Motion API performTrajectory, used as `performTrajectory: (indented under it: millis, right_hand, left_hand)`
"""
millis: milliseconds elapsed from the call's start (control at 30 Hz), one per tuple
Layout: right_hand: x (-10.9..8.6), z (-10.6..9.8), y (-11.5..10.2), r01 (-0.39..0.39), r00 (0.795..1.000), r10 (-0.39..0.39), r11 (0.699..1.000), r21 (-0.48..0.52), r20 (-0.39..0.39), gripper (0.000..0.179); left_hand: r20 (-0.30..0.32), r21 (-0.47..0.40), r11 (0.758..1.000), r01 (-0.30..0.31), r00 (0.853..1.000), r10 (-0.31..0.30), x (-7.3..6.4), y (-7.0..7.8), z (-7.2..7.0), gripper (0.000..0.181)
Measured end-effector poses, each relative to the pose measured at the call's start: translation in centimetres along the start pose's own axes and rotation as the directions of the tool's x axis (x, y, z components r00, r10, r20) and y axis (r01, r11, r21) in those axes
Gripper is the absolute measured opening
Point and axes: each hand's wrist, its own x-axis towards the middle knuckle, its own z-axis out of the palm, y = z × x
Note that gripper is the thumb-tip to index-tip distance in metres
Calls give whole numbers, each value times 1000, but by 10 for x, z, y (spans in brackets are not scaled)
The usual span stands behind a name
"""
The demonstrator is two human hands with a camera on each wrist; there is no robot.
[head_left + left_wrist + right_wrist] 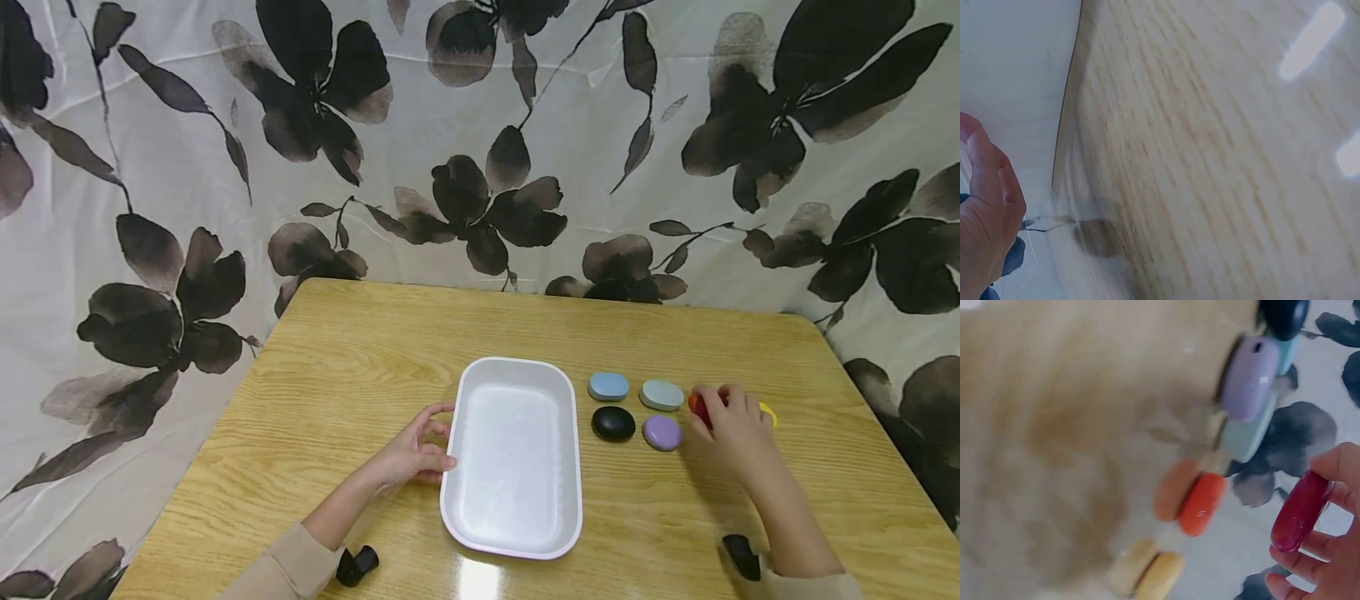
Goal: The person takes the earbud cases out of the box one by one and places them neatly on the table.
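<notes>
A white rectangular tray (577, 467) lies on the wooden table. At its left side is my left hand (408, 454), thumb over the rim and the other fingers along the outer wall, gripping it. My right hand (738, 433) is over the far right of a group of smooth oval pieces. Between its thumb and fingers it pinches a dark red oval piece (1302, 512), raised off the table in the right wrist view. Close by on the table lie an orange piece (1202, 504) and a yellow piece (1160, 578), largely hidden by the hand in the head view.
Between tray and right hand sit blue (608, 386), pale green (662, 395), black (613, 423) and purple (662, 432) oval pieces. A floral curtain (480, 125) hangs behind the table (390, 350). Dark wrist-worn gear (357, 567) shows beside the left sleeve.
</notes>
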Motion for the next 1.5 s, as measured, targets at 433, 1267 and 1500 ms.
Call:
performTrajectory:
  millis: [433,1267,1500]
  right_hand:
    - [-15,18,21,-96,969,96,995,-9,227,31]
    - [-16,28,27,-71,962,62,997,27,266,31]
    - [-16,24,25,-74,960,68,997,13,273,32]
  left_hand:
    - [-1,20,1000,-4,1000,4,1,2,1,78]
    - [13,4,1000,-5,1000,5,2,2,2,77]
    - [15,0,1000,-7,1000,7,2,2,2,78]
